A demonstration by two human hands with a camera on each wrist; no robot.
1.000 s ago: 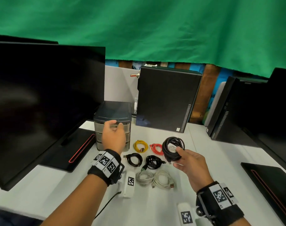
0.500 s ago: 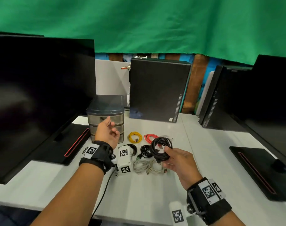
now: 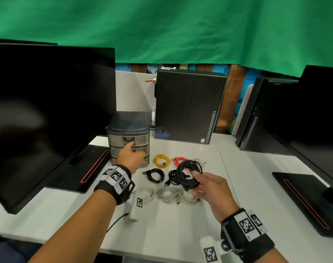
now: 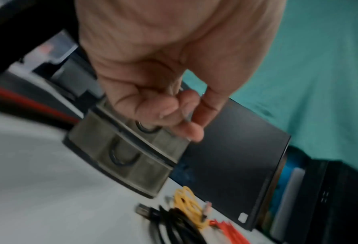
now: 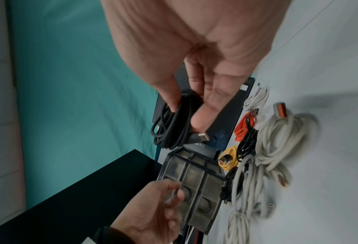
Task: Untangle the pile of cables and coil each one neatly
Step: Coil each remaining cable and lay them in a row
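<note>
Right hand [image 3: 209, 188]: grip closed round a black cable coil [image 3: 189, 174], thumb on one side and fingers on the other, pinching the bundled loops at their near edge. The coil is held clear above the table [image 3: 247, 186], its ring standing roughly upright and facing the person; in the right wrist view a USB plug [image 5: 201, 137] juts from the bundle just below the thumb.

Left hand [image 3: 131, 157]: fingers loosely bent, holding nothing, reaching at the front of a small drawer unit [image 3: 129, 133] — whether the fingertips touch a drawer cannot be told through the blur.

Lying flat on the table just beyond and below the held coil are other coiled cables: a yellow cable [image 3: 161, 160], a red cable [image 3: 179, 161] partly hidden behind the held coil, two smaller black cables [image 3: 155, 174], and a row of white cables [image 3: 169, 195] nearest the person.

Surroundings — a large monitor [image 3: 48, 111] to the left, a black computer tower [image 3: 188, 107] behind the cables, another tower [image 3: 256, 114] at right, a green cloth [image 3: 161, 29] hung behind.
</note>
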